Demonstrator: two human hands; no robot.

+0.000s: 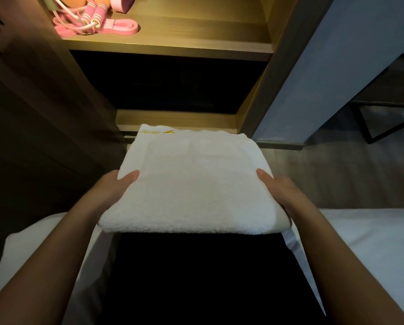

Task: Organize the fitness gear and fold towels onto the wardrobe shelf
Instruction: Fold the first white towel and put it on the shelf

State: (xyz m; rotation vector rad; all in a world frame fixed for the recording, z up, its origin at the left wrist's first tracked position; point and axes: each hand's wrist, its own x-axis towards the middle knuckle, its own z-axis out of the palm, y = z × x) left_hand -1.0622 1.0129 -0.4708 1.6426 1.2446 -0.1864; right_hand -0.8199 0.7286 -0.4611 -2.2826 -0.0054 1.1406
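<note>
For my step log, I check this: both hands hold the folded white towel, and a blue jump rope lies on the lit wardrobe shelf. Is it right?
Not fully. The head view shows the jump rope on the lit wardrobe shelf is pink, not blue. The left hand and right hand do hold the folded white towel.

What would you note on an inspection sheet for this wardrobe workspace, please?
Surface: lit wooden wardrobe shelf.
Job's things: folded white towel held level before the wardrobe, not yet shelved; pink jump rope and pink resistance band on the shelf's left.
Clutter: nothing seen.
Hands: left hand and right hand hold the towel's side edges, thumbs on top.
Cables: only the jump rope's pale cord.
Surroundings: white bed below, wooden floor at right.
</note>
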